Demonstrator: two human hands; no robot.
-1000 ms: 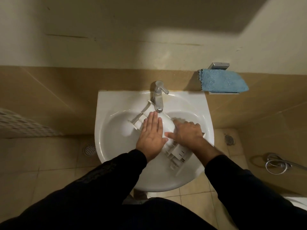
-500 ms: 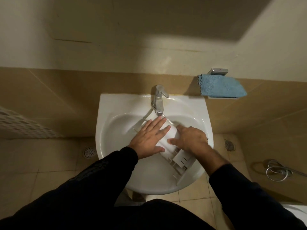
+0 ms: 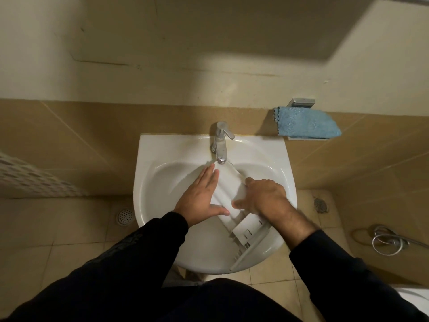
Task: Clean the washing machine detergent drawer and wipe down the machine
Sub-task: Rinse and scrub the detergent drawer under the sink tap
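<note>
The white plastic detergent drawer [image 3: 234, 205] lies diagonally in the white sink [image 3: 160, 182], its far end under the chrome tap [image 3: 220, 145] and its front panel over the near right rim. My left hand [image 3: 202, 196] lies flat with straight fingers along the drawer's left side. My right hand [image 3: 262, 196] grips the drawer's right edge with curled fingers, thumb on its underside. The drawer appears turned bottom up. Whether water runs from the tap is unclear.
A blue cloth [image 3: 304, 123] rests on a small wall shelf to the right of the sink. Floor drains [image 3: 125, 216] sit on both sides. A coiled metal hose [image 3: 385, 240] lies on the floor at right. Tiled wall stands behind the sink.
My left hand slid from the drawer's middle to its left side, fingers now pointing toward the tap. The drawer's ribbed far end is now covered. My right hand stayed on the right edge.
</note>
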